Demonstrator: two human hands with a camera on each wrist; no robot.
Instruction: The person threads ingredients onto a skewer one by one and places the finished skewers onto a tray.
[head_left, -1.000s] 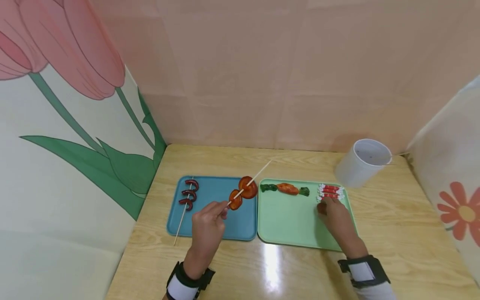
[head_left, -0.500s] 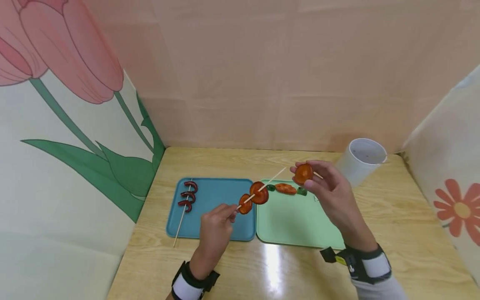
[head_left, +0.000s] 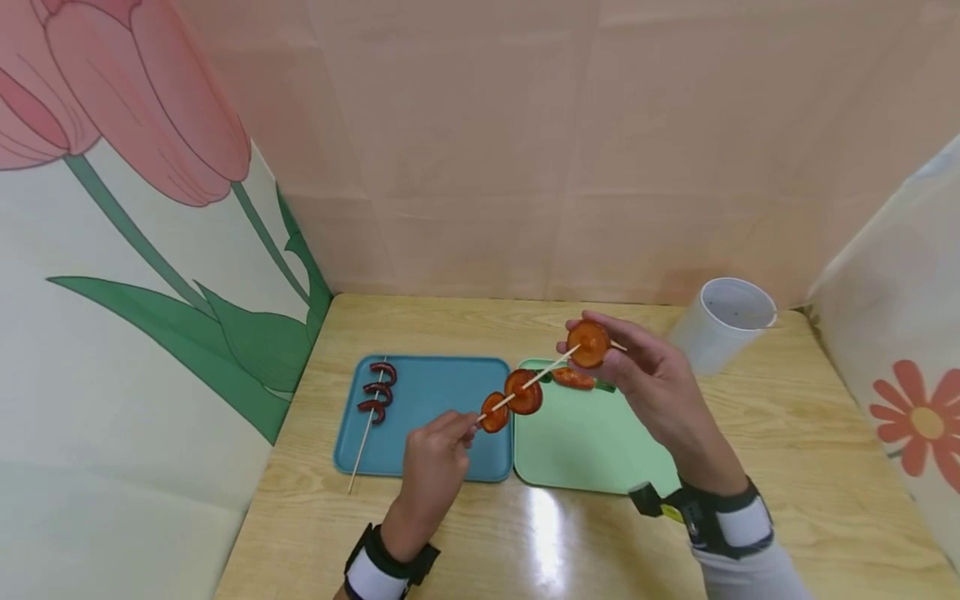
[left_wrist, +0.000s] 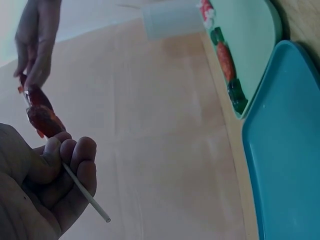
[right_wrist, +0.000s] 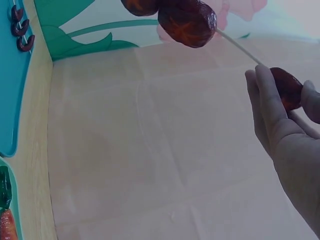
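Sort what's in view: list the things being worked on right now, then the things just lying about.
In hand:
left hand pinching the skewer
two threaded slices
right hand pinching a third slice

Lying about:
blue tray
finished skewer
green tray
white cup

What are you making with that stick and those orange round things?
A person is threading food onto a wooden skewer. The left hand pinches the skewer's near end, with two orange slices already on it. The right hand holds a third slice at the skewer's tip. Another filled skewer lies on the blue tray.
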